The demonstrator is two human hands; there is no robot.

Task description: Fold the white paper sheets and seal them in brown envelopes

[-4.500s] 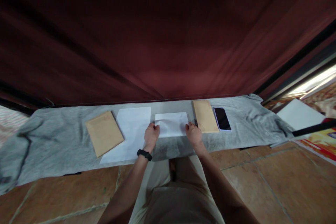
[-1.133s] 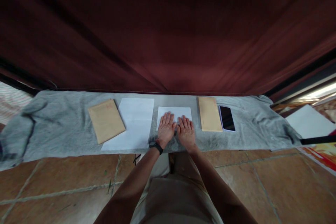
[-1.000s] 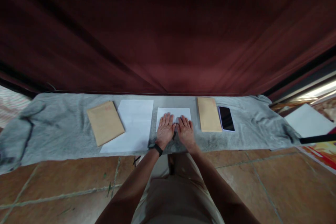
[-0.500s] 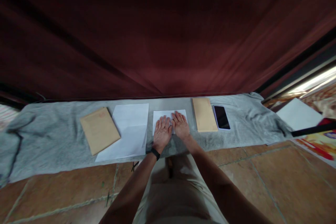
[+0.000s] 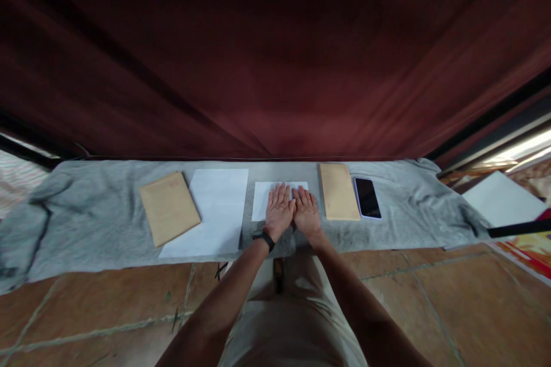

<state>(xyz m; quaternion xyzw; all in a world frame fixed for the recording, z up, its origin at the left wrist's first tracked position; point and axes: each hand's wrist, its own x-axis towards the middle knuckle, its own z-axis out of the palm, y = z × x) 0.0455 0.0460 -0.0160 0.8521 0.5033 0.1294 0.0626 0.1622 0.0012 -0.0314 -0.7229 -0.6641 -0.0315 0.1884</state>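
Note:
A small white sheet of paper (image 5: 260, 202), possibly folded, lies on the grey cloth in front of me. My left hand (image 5: 279, 209) rests flat on its middle, fingers stretched out and pointing away from me. Close beside it, my right hand (image 5: 306, 210) presses flat over the sheet's right part, its fingers also extended. The thumbs meet or nearly touch. Both palms hide the sheet's lower right area. A dark band (image 5: 266, 239) circles my left wrist.
Larger white paper (image 5: 219, 206) lies to the left, partly under a brown envelope (image 5: 170, 206). On the right are another brown envelope (image 5: 340, 192) and a phone (image 5: 368, 198). Grey cloth (image 5: 99, 212) covers the long surface; a dark red curtain (image 5: 275, 97) hangs behind.
Both hands have slid right across the small sheet, uncovering more of its left part. The whole view has shifted slightly.

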